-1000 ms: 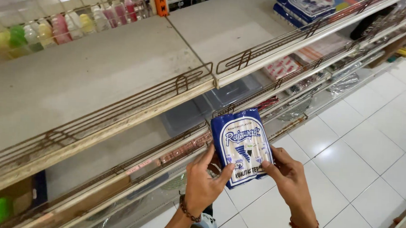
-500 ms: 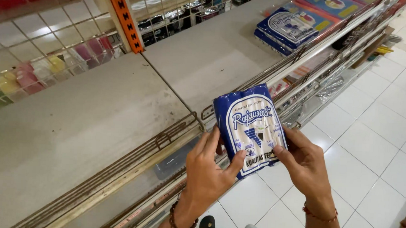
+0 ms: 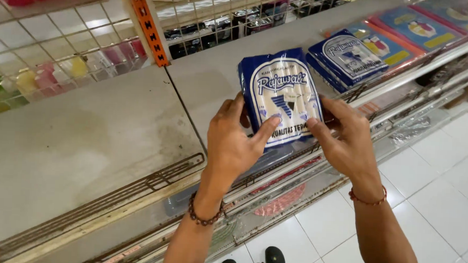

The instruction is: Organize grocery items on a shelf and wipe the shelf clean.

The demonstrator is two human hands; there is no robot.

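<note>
Blue packet (image 3: 283,94) between left hand (image 3: 233,142), right hand (image 3: 347,139).

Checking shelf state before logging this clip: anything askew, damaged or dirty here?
The blue and white packet is intact, held upright in both the left hand and right hand. The grey shelf shows pale blotchy stains and smudges near its front rail. The stacked blue packets lie slightly fanned.

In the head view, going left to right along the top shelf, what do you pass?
Pastel bottles behind the wire grid → orange shelf post → left hand → blue and white packet → right hand → stack of matching blue packets → flat packs with orange edges.
</note>
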